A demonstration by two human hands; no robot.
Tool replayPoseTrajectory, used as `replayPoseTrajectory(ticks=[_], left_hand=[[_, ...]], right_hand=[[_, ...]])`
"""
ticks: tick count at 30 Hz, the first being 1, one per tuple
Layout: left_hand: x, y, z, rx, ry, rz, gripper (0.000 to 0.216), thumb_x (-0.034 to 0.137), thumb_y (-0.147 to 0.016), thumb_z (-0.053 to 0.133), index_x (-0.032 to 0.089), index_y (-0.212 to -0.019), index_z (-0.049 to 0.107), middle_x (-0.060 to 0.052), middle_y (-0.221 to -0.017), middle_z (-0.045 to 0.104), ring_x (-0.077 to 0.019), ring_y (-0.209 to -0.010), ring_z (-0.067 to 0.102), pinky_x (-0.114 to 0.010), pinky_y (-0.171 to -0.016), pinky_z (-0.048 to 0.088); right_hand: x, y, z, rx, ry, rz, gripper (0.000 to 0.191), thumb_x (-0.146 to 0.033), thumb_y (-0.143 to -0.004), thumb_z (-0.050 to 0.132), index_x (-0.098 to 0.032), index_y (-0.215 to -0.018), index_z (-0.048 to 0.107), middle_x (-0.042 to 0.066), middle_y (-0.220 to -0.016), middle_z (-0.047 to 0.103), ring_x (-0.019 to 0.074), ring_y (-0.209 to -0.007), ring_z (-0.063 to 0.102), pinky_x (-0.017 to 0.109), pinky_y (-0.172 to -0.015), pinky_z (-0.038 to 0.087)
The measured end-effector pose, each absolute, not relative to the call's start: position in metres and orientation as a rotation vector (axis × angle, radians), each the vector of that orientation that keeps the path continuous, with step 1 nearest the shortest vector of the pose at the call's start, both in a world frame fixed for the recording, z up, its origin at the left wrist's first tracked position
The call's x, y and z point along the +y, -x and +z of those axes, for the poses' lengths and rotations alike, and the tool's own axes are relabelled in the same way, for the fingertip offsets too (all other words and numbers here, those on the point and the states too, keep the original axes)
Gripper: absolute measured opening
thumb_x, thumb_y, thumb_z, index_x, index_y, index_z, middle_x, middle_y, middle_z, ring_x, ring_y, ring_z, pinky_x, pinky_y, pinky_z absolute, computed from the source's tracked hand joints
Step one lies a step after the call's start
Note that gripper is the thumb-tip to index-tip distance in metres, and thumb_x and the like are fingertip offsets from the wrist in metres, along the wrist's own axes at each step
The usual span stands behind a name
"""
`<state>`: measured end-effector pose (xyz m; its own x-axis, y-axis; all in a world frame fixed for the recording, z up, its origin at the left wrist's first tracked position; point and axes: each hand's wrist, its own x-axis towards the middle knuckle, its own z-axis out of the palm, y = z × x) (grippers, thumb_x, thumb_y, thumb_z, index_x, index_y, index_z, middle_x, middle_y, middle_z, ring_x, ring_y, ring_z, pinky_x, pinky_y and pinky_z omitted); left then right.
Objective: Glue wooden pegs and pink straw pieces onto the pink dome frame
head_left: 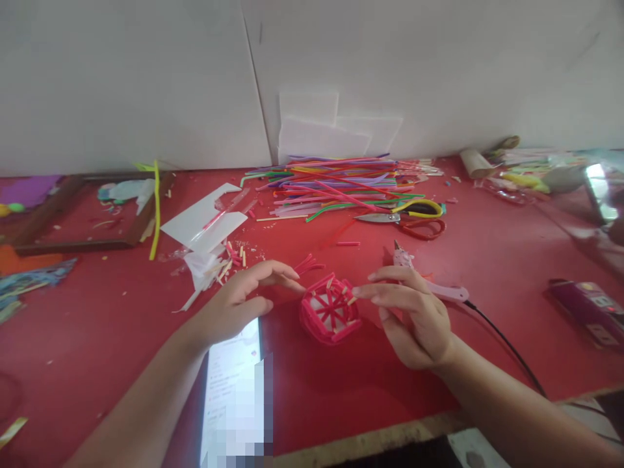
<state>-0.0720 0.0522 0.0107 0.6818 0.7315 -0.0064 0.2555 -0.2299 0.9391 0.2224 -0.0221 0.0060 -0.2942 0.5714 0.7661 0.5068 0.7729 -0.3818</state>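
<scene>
A small round pink basket-like craft piece [330, 311], built of pink sticks with spokes across a pale base, sits on the red table between my hands. My left hand [256, 289] is at its left, open, thumb apart from the fingers, holding nothing. From the right, my right hand [414, 312] reaches in with fingers spread, its fingertips at the rim; whether they touch it I cannot tell. Behind the piece lie a few loose pink sticks [309, 264]. A pink glue gun [446, 290] with a black cord lies partly hidden behind my right hand.
A lit phone [234, 396] lies under my left wrist. Scissors [377, 218] rest by a heap of coloured pipe cleaners [336, 182] near the wall. White paper [205, 214], stick scraps [236, 257], a wooden frame [78, 246] and a purple box [587, 309] lie around.
</scene>
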Motion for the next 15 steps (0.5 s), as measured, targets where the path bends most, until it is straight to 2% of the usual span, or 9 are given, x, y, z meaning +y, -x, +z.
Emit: replayPoseTrajectory(ticks=[15], left_hand=[[0.0535,0.0733,0.0110,0.751,-1.787,0.530,0.050,0.006,-0.079,0.050,0.028,-0.123,0.058,-0.001,-0.118,0.074,-0.0213,-0.119,0.063,-0.037,-0.105,0.043]], right_hand=[[-0.0208,-0.2210,0.0052,-1.925,0.794,0.059,0.052,0.000,-0.072,0.050,-0.023,-0.118,0.060,0.005,-0.098,0.077,0.0250,-0.091,0.066,0.044,-0.075,0.059]])
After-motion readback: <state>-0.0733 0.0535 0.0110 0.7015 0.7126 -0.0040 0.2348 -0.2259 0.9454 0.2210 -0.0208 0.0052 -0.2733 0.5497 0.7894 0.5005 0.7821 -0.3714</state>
